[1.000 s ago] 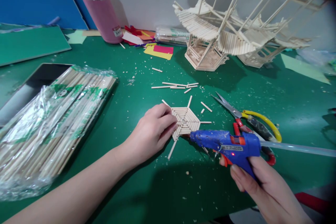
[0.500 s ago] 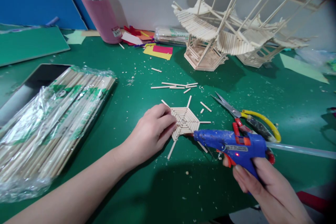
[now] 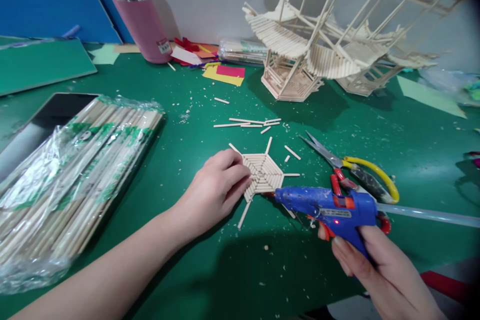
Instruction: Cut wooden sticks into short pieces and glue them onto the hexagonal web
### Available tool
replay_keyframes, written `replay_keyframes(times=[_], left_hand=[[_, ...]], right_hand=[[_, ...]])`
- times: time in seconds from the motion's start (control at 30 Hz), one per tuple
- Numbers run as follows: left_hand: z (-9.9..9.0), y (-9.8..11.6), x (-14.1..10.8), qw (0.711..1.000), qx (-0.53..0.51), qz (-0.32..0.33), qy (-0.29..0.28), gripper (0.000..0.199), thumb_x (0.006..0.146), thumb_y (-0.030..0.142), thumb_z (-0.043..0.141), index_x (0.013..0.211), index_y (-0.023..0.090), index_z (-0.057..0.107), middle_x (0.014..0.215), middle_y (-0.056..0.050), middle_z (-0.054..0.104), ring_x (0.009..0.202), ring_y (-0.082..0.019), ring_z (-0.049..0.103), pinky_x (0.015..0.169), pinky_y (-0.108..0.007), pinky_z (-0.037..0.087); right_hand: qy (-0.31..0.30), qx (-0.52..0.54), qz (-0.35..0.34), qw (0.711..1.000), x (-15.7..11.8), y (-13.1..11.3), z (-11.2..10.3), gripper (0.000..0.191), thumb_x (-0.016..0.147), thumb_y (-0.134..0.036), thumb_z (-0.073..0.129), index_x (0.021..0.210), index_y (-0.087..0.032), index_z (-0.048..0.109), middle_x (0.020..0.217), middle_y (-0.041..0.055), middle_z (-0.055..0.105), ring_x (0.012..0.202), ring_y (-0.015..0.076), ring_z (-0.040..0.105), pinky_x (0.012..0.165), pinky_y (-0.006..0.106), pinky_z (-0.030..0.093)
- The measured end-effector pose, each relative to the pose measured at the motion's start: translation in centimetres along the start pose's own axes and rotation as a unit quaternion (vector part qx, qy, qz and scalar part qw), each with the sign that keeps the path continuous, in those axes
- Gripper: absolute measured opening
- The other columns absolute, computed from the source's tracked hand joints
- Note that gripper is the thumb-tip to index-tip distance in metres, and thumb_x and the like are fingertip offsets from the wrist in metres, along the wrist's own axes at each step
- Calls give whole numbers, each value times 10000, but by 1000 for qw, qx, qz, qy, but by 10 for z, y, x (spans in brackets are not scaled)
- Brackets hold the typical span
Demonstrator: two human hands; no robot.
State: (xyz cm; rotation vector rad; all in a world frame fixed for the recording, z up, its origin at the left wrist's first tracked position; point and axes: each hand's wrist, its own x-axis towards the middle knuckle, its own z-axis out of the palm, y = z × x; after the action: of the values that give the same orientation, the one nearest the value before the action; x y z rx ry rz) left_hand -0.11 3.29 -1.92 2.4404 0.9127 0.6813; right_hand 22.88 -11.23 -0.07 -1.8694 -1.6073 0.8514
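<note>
A hexagonal web of thin wooden sticks (image 3: 267,172) lies flat on the green table, with spokes reaching past its edge. My left hand (image 3: 219,182) grips its left side, fingertips closed over the sticks. In my right hand (image 3: 378,265) is a blue hot glue gun (image 3: 326,205), its red light lit and a clear glue stick (image 3: 427,213) sticking out behind. The gun's nozzle is at the web's lower right edge; whether it touches the sticks I cannot tell. Several loose cut sticks (image 3: 247,122) lie beyond the web.
Scissors (image 3: 326,152) and red-handled pliers (image 3: 337,180) lie behind the glue gun. A plastic-wrapped bundle of sticks (image 3: 93,170) rests on the left, overlapping a dark tablet-like object (image 3: 60,110). At the back stand a pink bottle (image 3: 137,15) and a stick-built pavilion model (image 3: 292,70).
The whole view has shifted very slightly to the left. Both hands, the glue gun and the stick web keep nearly the same positions relative to each other.
</note>
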Motion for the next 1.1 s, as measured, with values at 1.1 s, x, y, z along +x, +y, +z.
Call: replay_keyframes(times=[1.1], left_hand=[[0, -1, -1, 1000, 3, -3, 2, 155, 845, 198, 451, 860, 148, 597, 897, -74, 510, 811, -166, 500, 706, -305, 442]], right_hand=[[4, 45, 44, 998, -11, 18, -1, 228, 837, -369, 456, 1034, -306, 551, 614, -15, 561, 487, 127, 529, 445, 191, 482]])
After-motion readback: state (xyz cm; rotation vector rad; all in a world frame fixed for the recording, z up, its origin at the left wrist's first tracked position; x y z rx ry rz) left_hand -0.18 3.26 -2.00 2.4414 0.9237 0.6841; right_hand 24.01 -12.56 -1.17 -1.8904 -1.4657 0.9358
